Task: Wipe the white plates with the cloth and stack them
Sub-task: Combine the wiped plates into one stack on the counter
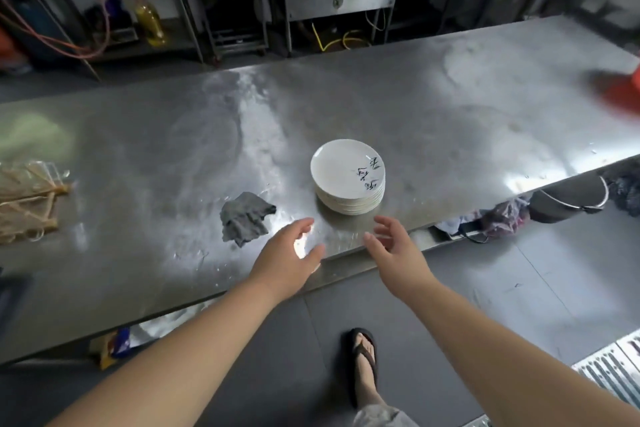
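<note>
I am looking down from the head camera at a steel table in a kitchen, where the plates are sitting in one neat stack near the front edge, the top plate showing dark brush marks on its right side. The cloth, grey and crumpled, is lying on the table just left of the stack, touching neither the plates nor a hand. The left hand is hovering over the table's near edge between cloth and stack, fingers loosely apart and gripping nothing. The right hand is hanging just short of the stack, fingers spread and slightly bent, also holding nothing. A metal bucket is standing on the floor beyond the table's right end, and a foot in a dark sandal is showing below.
</note>
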`<action>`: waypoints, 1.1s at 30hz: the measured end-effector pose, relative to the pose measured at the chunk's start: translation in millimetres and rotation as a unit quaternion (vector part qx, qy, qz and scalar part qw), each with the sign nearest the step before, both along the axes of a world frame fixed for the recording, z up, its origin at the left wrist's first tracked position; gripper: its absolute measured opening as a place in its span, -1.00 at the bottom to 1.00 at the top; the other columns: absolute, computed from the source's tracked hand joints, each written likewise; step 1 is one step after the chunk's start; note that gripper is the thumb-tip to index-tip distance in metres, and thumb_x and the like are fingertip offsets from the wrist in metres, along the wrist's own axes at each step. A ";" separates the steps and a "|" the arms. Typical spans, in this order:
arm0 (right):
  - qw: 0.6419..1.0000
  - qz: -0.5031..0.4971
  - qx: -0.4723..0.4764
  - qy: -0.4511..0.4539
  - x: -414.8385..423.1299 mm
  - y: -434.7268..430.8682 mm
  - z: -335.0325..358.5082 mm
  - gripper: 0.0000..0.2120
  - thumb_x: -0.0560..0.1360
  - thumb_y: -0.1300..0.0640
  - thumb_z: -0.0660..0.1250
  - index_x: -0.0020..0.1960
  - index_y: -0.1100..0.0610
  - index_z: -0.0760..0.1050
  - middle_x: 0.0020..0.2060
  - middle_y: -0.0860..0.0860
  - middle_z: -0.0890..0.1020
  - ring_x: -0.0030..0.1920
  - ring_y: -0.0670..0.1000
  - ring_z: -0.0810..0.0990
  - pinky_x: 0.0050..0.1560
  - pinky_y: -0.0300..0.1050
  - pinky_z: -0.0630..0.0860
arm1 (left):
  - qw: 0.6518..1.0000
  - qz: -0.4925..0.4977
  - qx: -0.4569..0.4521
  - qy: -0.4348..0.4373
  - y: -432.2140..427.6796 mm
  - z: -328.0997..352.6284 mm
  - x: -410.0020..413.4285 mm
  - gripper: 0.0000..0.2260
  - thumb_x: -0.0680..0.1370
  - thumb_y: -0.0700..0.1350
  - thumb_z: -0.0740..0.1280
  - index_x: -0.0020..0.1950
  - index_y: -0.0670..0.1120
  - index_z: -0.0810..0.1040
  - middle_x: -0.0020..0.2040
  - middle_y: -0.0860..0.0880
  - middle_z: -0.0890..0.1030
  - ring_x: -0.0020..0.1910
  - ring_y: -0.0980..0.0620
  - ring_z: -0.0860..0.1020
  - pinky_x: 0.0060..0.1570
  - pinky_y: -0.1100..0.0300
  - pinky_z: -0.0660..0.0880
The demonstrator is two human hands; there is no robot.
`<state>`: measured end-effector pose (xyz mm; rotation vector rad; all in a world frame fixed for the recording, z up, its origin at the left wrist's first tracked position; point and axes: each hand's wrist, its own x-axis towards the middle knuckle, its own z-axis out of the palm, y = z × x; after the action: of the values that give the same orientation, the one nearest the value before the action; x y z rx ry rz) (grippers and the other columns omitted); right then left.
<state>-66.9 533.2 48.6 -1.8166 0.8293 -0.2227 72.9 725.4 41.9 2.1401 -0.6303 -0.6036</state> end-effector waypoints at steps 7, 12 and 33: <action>0.990 0.076 -0.077 0.087 63.6 -113.5 -32.5 -0.43 0.51 -0.30 0.32 0.46 -0.14 0.37 0.31 -0.08 0.51 0.28 -0.07 0.52 0.32 0.07 0.52 | 0.994 0.077 0.083 -0.008 -81.7 -28.2 67.4 -0.37 0.58 0.36 0.26 0.60 0.16 0.31 0.49 0.15 0.47 0.43 0.06 0.48 0.35 0.09 0.42; 0.981 0.106 -0.079 0.139 100.5 -168.2 -43.7 -0.22 0.35 -0.51 0.17 0.47 -0.16 0.32 0.40 -0.04 0.46 0.22 -0.04 0.56 0.26 0.08 0.52 | 0.987 0.122 0.100 0.016 -121.6 -39.3 98.9 -0.40 0.60 0.35 0.24 0.59 0.15 0.32 0.41 0.14 0.53 0.34 0.05 0.53 0.25 0.08 0.46; 0.983 0.120 0.118 0.073 127.0 -195.5 -75.9 -0.47 0.42 -0.22 0.38 0.38 -0.34 0.41 0.18 -0.17 0.67 0.16 -0.04 0.69 0.25 0.21 0.59 | 0.971 0.170 -0.073 0.149 -147.8 -60.2 100.1 -0.38 0.46 0.00 0.42 0.48 0.37 0.39 0.22 0.37 0.63 0.20 0.29 0.60 -0.06 0.42 0.57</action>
<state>60.2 337.7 -27.4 -1.7038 0.6969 0.1607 173.1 577.6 -18.2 1.9093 -0.1319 -0.6477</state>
